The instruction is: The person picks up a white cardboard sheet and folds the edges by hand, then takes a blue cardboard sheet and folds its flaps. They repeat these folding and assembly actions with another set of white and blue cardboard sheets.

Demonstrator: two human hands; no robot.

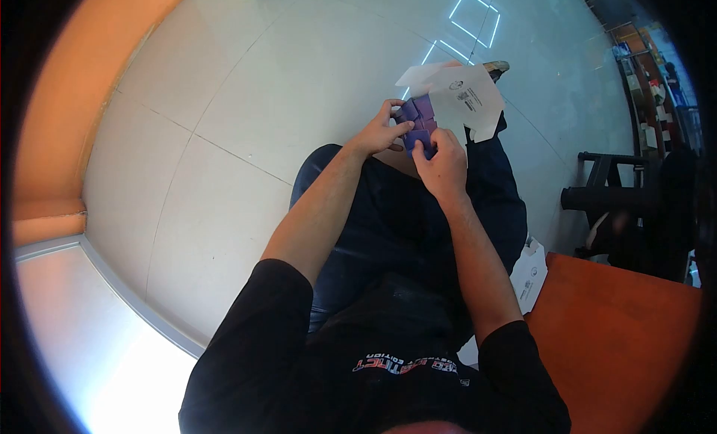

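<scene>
Several small purple boxes [423, 107] sit close together at the near side of an open white carton [478, 105], whose printed flaps spread out over my lap. My left hand [382, 132] is closed on the left side of the purple boxes, with its thumb across them. On the near right, my right hand [442, 162] pinches the lowest purple box with thumb and fingers. The inside of the carton is mostly hidden by my hands and the boxes.
Another white printed carton [530, 276] lies by my right thigh, beside an orange surface [612, 322]. A black stool or stand [609, 191] is at the right, with stocked shelves [653, 98] beyond. Tiled floor [216, 165] stretches ahead and left.
</scene>
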